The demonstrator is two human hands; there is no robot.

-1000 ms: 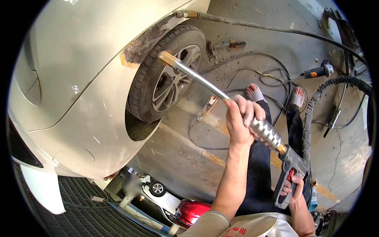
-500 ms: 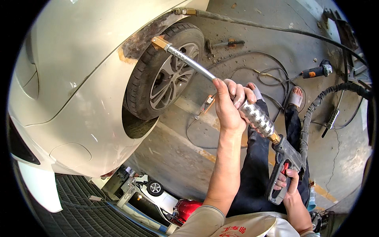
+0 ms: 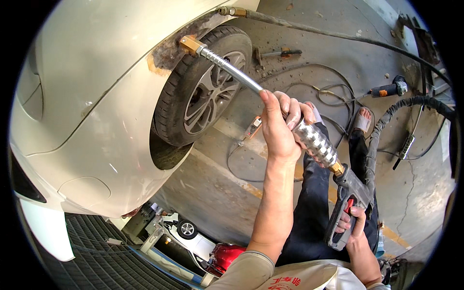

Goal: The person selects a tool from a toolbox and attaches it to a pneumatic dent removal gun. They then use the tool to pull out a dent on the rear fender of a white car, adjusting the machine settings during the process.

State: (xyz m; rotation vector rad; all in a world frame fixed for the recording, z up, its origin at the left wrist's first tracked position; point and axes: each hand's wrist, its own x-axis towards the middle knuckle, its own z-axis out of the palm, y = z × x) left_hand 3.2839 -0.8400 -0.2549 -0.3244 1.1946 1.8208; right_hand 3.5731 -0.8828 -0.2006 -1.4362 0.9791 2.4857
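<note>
My left hand (image 3: 282, 125) is closed around the steel rod of a long tool (image 3: 234, 72) at the top of its dimpled metal sleeve (image 3: 316, 147). The rod's brass head (image 3: 191, 44) is at the rusty, scraped patch (image 3: 166, 57) on the rear wheel arch of a cream car (image 3: 87, 135), over the tire (image 3: 171, 104). My right hand (image 3: 353, 222) grips a grey pistol handle (image 3: 345, 200) with a red trigger at the tool's lower end. A second brass fitting (image 3: 237, 11) on a hose touches or lies very near the arch's upper edge; I cannot tell which.
An angle grinder (image 3: 389, 89), a hammer-like tool (image 3: 278, 53), a small orange tool (image 3: 253, 126), another rod tool (image 3: 406, 147) and looped hoses (image 3: 345, 72) lie on the concrete floor. My feet (image 3: 362, 117) stand beside them. A white-and-red car (image 3: 203, 244) is behind me.
The tool's brass head has moved up and to the left onto the rusty patch. Both hands shifted slightly up and left with it, still gripping.
</note>
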